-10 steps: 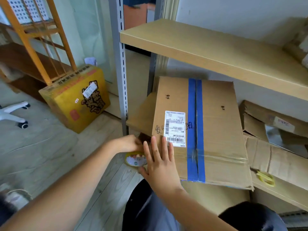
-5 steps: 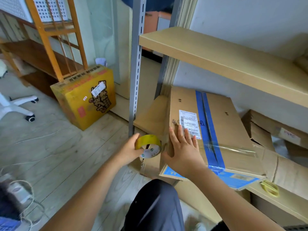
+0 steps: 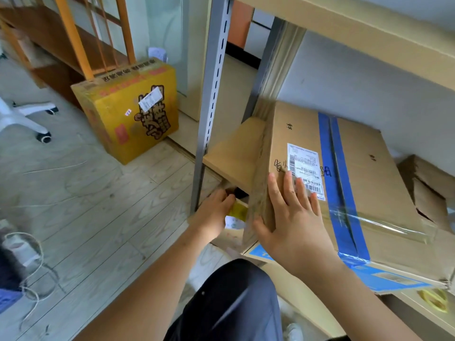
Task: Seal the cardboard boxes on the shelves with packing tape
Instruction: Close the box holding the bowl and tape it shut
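Cardboard box [image 3: 364, 183] sits on the lower shelf [image 3: 236, 153], front edge overhanging. Right hand [image 3: 293, 217] lies flat on its top near corner, fingers spread — thumb on the side face. Left hand [image 3: 214, 212] grips the yellow tape roll [image 3: 237, 214] just beside the box's left side.

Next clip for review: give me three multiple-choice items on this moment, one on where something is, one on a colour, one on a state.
1. Where is the yellow box?
A. on the top shelf
B. on the floor left of the shelf post
C. in the person's lap

2. What colour is the doubled strip of tape along the cardboard box?
A. blue
B. red
C. green

3. How does the right hand lie?
A. curled in a fist
B. fingers spread flat on the box
C. hanging idle

Key: B, it stands on the floorboards; A, the strips are blue; B, straight fingers press the top.
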Demonstrator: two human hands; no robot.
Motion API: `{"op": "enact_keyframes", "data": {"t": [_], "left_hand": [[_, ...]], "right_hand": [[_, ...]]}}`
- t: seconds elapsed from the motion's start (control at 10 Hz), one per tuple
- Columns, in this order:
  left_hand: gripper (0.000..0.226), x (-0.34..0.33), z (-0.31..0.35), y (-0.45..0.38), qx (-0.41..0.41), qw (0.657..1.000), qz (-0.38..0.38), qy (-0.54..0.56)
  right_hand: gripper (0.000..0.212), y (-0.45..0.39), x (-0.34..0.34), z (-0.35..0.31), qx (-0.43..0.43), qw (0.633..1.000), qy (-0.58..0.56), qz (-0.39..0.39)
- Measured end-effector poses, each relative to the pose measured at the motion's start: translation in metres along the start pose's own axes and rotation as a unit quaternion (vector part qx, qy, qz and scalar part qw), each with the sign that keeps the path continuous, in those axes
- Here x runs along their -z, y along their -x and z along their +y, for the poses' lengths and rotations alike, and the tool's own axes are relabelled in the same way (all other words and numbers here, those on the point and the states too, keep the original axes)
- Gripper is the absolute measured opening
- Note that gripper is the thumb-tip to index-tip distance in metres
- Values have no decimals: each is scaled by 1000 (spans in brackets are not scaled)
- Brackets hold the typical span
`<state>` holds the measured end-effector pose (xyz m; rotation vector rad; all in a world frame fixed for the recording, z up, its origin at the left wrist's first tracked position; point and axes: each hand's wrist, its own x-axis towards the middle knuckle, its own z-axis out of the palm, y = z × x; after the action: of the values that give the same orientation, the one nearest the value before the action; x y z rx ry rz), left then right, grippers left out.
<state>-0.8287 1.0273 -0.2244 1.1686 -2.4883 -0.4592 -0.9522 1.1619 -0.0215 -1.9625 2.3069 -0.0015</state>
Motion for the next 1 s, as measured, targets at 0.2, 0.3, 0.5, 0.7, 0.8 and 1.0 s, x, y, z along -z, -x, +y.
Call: {"op": "enact_keyframes", "data": {"t": [0.2, 0.3, 0.5, 0.7, 0.8, 1.0], "left_hand": [[41, -39, 45, 4, 26, 989, -70, 130], [34, -40, 60, 14, 69, 978, -70, 186], [30, 10, 79, 25, 126, 926, -6, 355], [15, 116, 95, 12, 142, 895, 23, 422], [13, 173, 122, 6, 98, 912, 47, 396], [53, 236, 192, -18, 9, 988, 142, 56]], "right_hand": [[84, -2, -5, -3, -3, 1000, -7, 15], [91, -4, -4, -2, 12, 1000, 2, 5], [97, 2, 18, 0, 59, 998, 8, -21], [73, 25, 76, 1, 60, 961, -232, 134], [53, 43, 106, 17, 57, 914, -353, 194], [45, 79, 120, 86, 6, 808, -538, 239]]}}
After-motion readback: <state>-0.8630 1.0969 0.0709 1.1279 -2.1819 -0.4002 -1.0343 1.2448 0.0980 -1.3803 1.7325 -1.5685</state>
